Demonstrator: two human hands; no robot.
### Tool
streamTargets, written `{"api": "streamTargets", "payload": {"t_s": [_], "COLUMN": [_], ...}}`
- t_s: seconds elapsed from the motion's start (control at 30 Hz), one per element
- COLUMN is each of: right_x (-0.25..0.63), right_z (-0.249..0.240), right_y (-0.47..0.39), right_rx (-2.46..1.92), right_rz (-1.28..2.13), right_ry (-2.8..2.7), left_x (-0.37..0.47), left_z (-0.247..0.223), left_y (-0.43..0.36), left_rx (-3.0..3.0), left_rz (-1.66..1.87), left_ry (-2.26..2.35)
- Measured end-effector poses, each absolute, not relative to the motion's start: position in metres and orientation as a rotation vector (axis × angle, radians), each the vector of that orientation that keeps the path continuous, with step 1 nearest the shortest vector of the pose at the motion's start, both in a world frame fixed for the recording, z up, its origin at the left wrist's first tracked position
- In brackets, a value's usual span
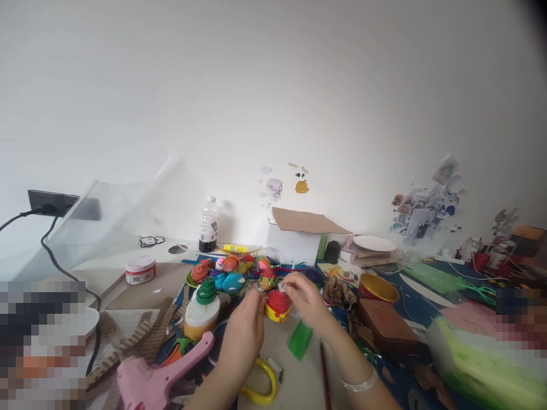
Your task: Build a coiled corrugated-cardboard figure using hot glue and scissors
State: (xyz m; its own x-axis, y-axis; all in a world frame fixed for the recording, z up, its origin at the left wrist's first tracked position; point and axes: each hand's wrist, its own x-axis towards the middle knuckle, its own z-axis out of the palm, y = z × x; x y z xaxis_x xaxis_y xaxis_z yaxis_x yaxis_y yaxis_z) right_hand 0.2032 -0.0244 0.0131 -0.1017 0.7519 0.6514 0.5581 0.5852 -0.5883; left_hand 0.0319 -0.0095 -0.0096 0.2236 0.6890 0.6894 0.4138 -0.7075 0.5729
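A round red and yellow figure of coiled corrugated paper (277,305) stands on the work board between my hands. To its left, my left hand (247,322) has its fingers pinched together near the figure's edge; what they hold, if anything, is hidden. From the right, my right hand (306,296) pinches a small whitish piece (282,287) at the top of the red dome. Just behind stands another coiled paper figure (268,279) in yellow, red and green. A green paper piece (301,340) lies in front of my right hand.
A pink glue gun (160,370) and yellow-handled scissors (267,384) lie in front. Left stands a white-lidded jar (201,319) topped by a green paper cone (207,291). A brown box (387,324) and yellow bowl (379,288) are right; a bottle (209,225) stands by the wall.
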Motion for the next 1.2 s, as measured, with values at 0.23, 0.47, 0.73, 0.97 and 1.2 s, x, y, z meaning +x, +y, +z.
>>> {"api": "streamTargets", "payload": {"t_s": [0.23, 0.47, 0.73, 0.97, 1.2], "right_x": [0.201, 0.201, 0.199, 0.175, 0.103], "right_z": [0.019, 0.021, 0.024, 0.063, 0.075], "right_y": [-0.026, -0.027, -0.027, 0.02, 0.127], "right_rx": [-0.999, -0.998, -1.043, -1.202, -1.409], "right_rz": [0.284, 0.304, 0.289, 0.317, 0.399], "right_ry": [-1.755, -1.724, -1.719, -1.709, -1.915], "left_x": [0.033, 0.034, 0.033, 0.036, 0.037], "left_z": [-0.014, -0.015, -0.015, -0.008, -0.01], "left_y": [-0.008, -0.008, -0.01, -0.016, -0.017], "left_rx": [2.31, 2.324, 2.219, 1.682, 1.785], "left_rz": [1.465, 1.444, 1.429, 1.364, 1.239], "left_ry": [1.017, 0.997, 1.057, 1.103, 1.096]}}
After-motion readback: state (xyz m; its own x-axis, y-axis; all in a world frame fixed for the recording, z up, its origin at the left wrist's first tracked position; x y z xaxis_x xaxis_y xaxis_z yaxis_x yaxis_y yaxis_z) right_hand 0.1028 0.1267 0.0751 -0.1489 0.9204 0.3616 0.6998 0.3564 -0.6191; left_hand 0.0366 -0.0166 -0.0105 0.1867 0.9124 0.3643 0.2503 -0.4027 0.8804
